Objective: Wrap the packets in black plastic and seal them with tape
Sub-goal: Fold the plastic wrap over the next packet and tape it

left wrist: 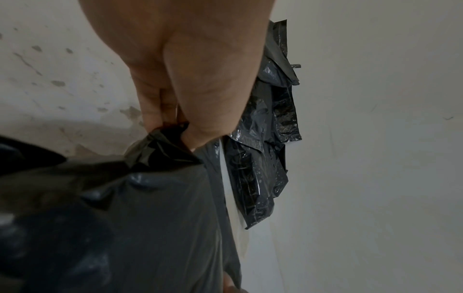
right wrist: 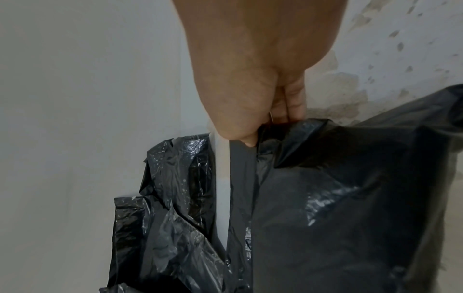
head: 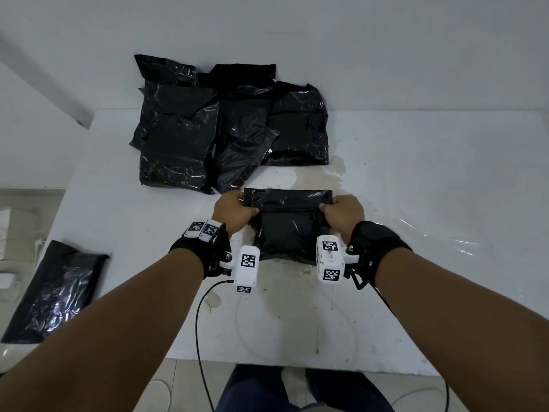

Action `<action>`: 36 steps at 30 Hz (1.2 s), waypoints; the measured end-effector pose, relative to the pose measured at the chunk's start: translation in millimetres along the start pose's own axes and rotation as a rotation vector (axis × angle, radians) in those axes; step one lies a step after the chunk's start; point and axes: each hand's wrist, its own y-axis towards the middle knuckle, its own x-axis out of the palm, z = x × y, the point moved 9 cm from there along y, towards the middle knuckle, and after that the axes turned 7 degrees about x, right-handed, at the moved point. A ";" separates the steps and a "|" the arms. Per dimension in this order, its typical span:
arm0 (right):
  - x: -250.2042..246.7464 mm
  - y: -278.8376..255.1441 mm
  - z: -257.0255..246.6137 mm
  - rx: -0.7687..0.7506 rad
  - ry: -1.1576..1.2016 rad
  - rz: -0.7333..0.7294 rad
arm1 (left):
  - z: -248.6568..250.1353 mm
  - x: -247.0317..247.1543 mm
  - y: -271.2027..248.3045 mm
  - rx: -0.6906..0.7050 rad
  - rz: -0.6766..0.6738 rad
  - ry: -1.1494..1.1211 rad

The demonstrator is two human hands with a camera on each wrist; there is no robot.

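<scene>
The packet (head: 286,230) in its black plastic lies flat on the white desk (head: 416,203), right between my two hands, and its far flap (head: 287,198) is folded toward me. My left hand (head: 234,210) pinches the left end of that flap, with the thumb on top and the other fingers (left wrist: 152,111) curled under the bunched plastic. My right hand (head: 344,212) pinches the right end the same way, thumb (right wrist: 240,126) pressing down on the fold. So both hands are grasping the plastic, not letting go. I think the step now is to fold the flap over the packet and keep it tight. To do it well, I should pull both ends the same amount, so the fold stays straight and does not go crooked. I should press it flat on the packet and squeeze out the puffy air, since the plastic is thin and slippery and likes to pop back up. I must hold it with one hand when I go for the tape; I cannot see any tape roll from here. Just past my fingers, a pile of black wrapped packets (head: 231,123) leans by the wall. One more black packet (head: 56,292) lies far off beside my left arm, at the desk edge. A clear plastic sheet (head: 439,236) shines out past my right hand.
</scene>
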 end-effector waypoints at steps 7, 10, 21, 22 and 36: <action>0.2 1.6 -2.1 -0.035 -0.141 0.013 | -24.3 8.0 16.0 0.005 -0.045 -0.002; 1.3 0.1 -0.7 -0.035 -0.109 0.002 | -9.1 -3.1 4.1 -0.019 -0.004 -0.014; -0.4 -11.9 -3.0 -0.011 -0.122 -0.009 | 74.5 -30.3 2.8 0.233 0.004 0.101; 0.4 -14.3 -4.5 -0.016 -0.108 -0.012 | 74.5 -25.6 4.5 0.233 0.000 0.137; -20.7 -34.2 34.0 0.074 0.128 0.032 | 105.5 74.2 29.9 0.385 -0.571 0.936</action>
